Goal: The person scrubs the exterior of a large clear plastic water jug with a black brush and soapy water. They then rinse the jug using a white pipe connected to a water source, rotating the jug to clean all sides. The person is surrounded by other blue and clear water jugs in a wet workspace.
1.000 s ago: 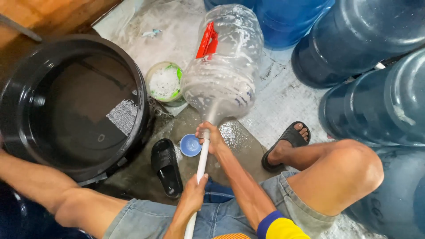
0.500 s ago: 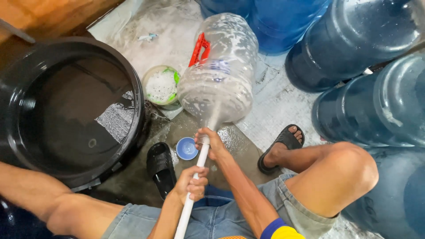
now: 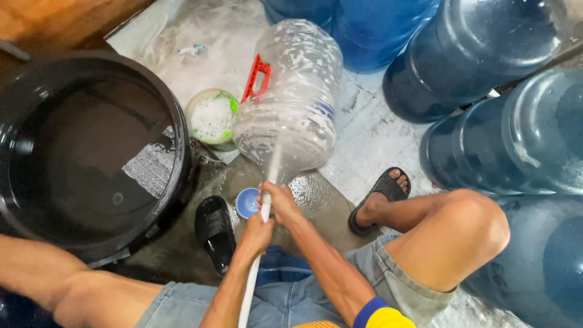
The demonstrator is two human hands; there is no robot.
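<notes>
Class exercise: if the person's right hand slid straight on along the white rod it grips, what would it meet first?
Most likely the neck of the clear soapy bottle, where the white rod goes in just beyond the right hand; depth is hard to judge.

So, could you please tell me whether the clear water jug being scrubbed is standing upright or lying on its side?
On its side: the clear water jug lies along the floor, neck toward the hands.

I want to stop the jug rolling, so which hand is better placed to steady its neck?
Right, probably. The right hand grips the white pole farthest forward, just short of the mouth of the clear soapy jug; the left hand holds the pole farther back, nearer the body.
</notes>
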